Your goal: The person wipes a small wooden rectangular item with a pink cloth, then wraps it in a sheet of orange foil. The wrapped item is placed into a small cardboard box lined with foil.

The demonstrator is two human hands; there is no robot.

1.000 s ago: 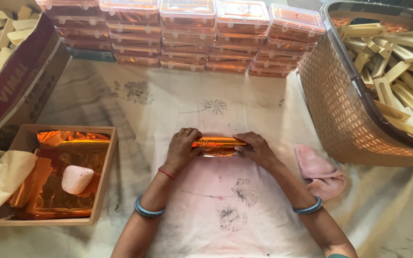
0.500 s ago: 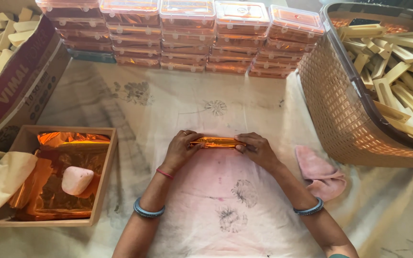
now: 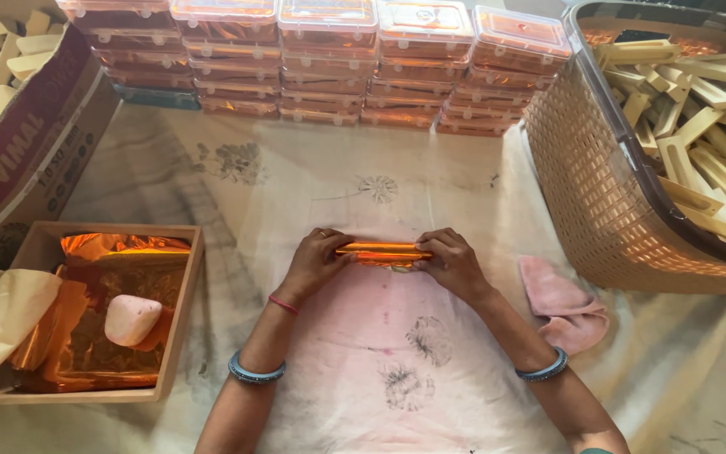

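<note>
Foil, orange and glossy, wraps a slim bar (image 3: 384,251) that lies crosswise on the cloth (image 3: 355,353) at the middle of the view. Both hands are clamped on it: the left hand (image 3: 317,261) pinches the left end, the right hand (image 3: 451,262) the right end, fingers curled over the crinkled wrap. Each wrist wears a blue bangle; the left also has a thin red thread.

The cloth is pale, wrinkled and stained pink under the forearms, with faint grey flower prints. A crumpled pink rag (image 3: 565,303) lies just beside the right forearm. At the left a shallow wooden tray (image 3: 180,324) holds loose sheets of the same foil (image 3: 86,336) and a smooth pinkish block (image 3: 132,319). Behind it stands a maroon cardboard box (image 3: 27,143) of cream-coloured sticks. Along the far edge, clear plastic boxes (image 3: 329,59) with orange contents are stacked in rows. At the right a tan woven plastic basket (image 3: 598,193) is heaped with pale, flat, slotted sticks (image 3: 699,126).
</note>
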